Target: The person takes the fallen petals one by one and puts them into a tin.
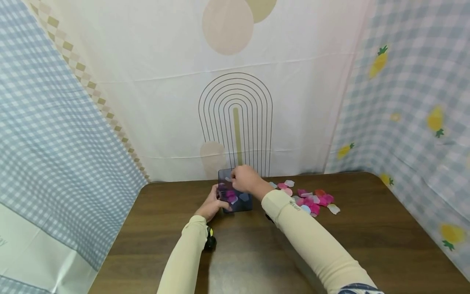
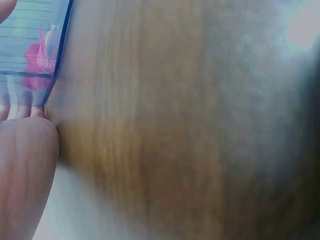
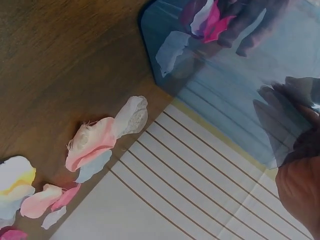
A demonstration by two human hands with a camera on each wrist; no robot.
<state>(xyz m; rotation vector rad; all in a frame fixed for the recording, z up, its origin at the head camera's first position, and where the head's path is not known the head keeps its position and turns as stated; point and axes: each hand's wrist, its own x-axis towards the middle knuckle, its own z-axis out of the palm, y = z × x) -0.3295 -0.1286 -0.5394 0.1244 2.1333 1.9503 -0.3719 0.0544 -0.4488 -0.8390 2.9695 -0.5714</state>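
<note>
A see-through dark blue box (image 1: 240, 205) stands on the table with pink and pale petals inside. My left hand (image 1: 211, 205) grips its lower left side, thumb in front and fingers behind. In the left wrist view, the left thumb (image 2: 27, 160) lies along the lower corner, close to a pink petal (image 2: 37, 60) seen through the wall. My right hand (image 1: 245, 178) is at the upper right of the box with fingers curled. Through the blue wall in the right wrist view, its fingertips look dark around a pointed petal (image 3: 270, 127).
Loose pink, red and white petals (image 1: 312, 200) lie on the brown wooden table (image 1: 352, 245) to the right of the box. A hanging cloth (image 1: 165, 122) stands along the table's back edge, with checked cloths (image 1: 415, 122) at the sides.
</note>
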